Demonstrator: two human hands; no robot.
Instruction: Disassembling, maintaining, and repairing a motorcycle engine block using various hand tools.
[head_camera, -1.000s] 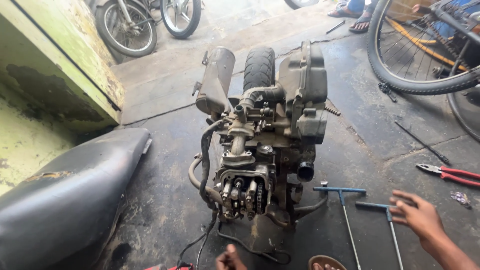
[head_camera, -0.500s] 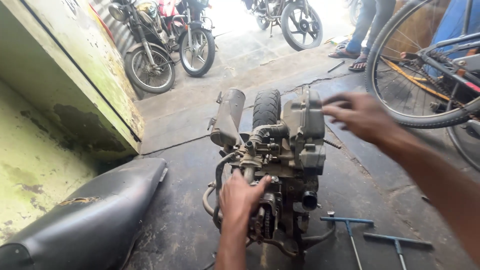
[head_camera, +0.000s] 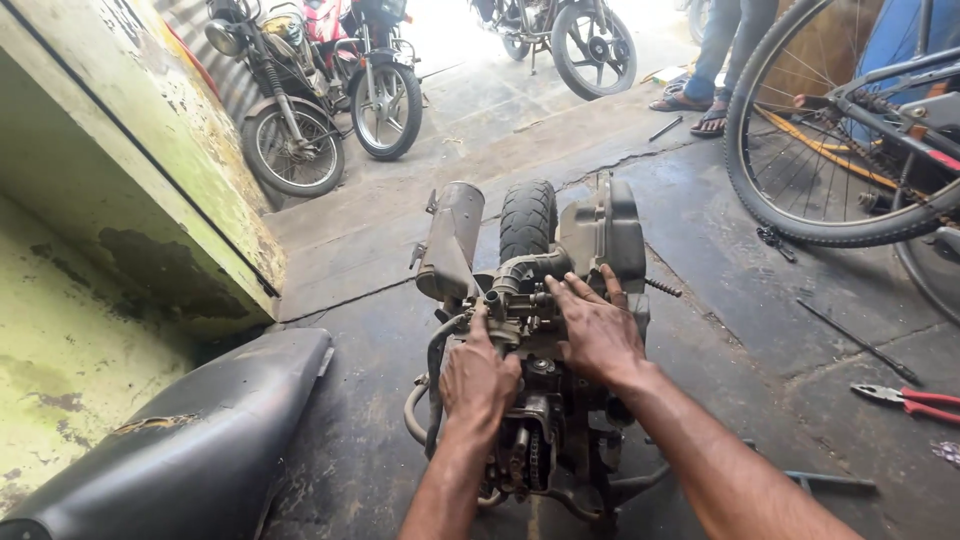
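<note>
My left hand (head_camera: 478, 378) rests palm-down with the index finger stretched forward onto the top of the grimy grey scooter engine block (head_camera: 540, 400) standing on the dark concrete floor (head_camera: 720, 260), gripping nothing, while my right hand (head_camera: 598, 330) lies spread flat beside it, fingers open against the black rubber intake hose (head_camera: 528, 268). Behind them rise the small black rear tyre (head_camera: 527, 215) and dull metal exhaust muffler (head_camera: 452, 240); a black scooter seat (head_camera: 190, 450) lies at left, red-handled pliers (head_camera: 912, 398) at right.
</note>
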